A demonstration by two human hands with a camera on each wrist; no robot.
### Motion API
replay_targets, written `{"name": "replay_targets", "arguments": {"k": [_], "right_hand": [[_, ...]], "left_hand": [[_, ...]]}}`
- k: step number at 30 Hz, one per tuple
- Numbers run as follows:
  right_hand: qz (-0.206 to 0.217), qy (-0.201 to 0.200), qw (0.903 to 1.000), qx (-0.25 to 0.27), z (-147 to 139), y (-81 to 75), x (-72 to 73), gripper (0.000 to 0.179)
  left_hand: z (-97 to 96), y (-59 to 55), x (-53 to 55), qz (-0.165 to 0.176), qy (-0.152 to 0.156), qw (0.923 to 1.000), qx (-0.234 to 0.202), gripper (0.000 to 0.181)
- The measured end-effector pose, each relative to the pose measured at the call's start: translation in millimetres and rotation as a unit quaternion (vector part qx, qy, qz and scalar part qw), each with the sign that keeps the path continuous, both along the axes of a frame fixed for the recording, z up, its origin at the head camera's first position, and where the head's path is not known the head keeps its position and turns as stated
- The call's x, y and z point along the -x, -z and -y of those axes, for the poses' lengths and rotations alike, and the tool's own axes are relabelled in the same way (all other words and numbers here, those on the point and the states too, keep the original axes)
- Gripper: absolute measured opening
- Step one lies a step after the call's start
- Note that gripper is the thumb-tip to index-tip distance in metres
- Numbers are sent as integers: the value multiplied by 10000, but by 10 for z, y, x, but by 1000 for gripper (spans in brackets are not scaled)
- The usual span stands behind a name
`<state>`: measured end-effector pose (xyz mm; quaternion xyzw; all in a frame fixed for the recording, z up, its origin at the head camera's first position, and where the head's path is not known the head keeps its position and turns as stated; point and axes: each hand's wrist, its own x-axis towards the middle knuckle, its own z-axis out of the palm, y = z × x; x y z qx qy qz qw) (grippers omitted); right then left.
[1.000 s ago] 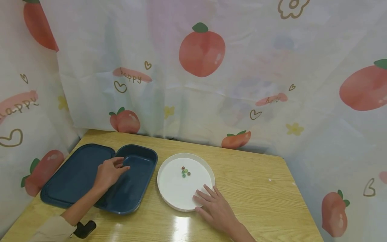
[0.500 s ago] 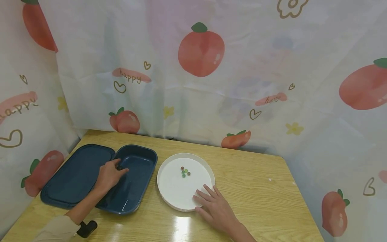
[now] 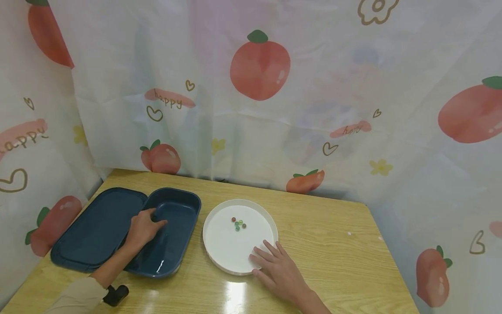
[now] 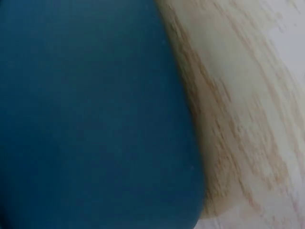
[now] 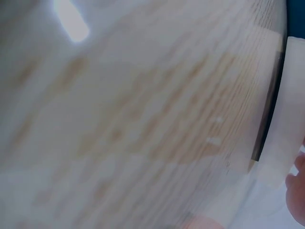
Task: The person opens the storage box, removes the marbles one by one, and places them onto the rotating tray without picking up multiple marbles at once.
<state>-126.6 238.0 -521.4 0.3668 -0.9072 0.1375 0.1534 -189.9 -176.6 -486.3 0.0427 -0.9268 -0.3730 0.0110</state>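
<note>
My left hand (image 3: 143, 229) reaches over the left side of a dark blue rectangular container (image 3: 172, 237), thumb and index finger spread inside it. Its other fingers are hidden, and I cannot tell whether they hold anything. On a round white tray (image 3: 223, 253) lie several small glass marbles (image 3: 238, 225), green and brownish-red. With fingers extended, my right hand (image 3: 277, 270) rests at the tray's near right rim. The left wrist view shows the blue container (image 4: 105, 119) but no hand. At the right edge of the right wrist view, part of a finger (image 5: 296, 195) shows beside the white tray (image 5: 288, 114).
A flat dark blue lid (image 3: 100, 226) lies left of the container, against it. Both stand on a wood-grain table (image 3: 325, 244), whose right part extends beyond the white tray. A fruit-print curtain (image 3: 255, 144) hangs behind. Something black (image 3: 116, 295) sticks out at the left wrist.
My left hand has moved lower into the container, which has shifted slightly left. The reddish marble has rolled a little leftward on the white tray. My right hand stays in place.
</note>
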Motion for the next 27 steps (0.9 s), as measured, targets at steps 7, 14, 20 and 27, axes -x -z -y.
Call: {"name": "replay_targets", "arguments": {"k": [7, 14, 20, 27], "right_hand": [[-7, 27, 10000, 23, 0, 6, -2, 35], [-13, -2, 10000, 25, 2, 12, 1, 35], [-46, 1, 10000, 14, 0, 17, -1, 35], [-38, -1, 10000, 48, -1, 17, 3, 35]], "left_hand": [[4, 4, 14, 119, -6, 9999, 105, 59], [-3, 36, 50, 136, 32, 9997, 221, 54], [-6, 66, 83, -59, 164, 9994, 305, 49], [-16, 97, 128, -176, 188, 9989, 387, 46]]}}
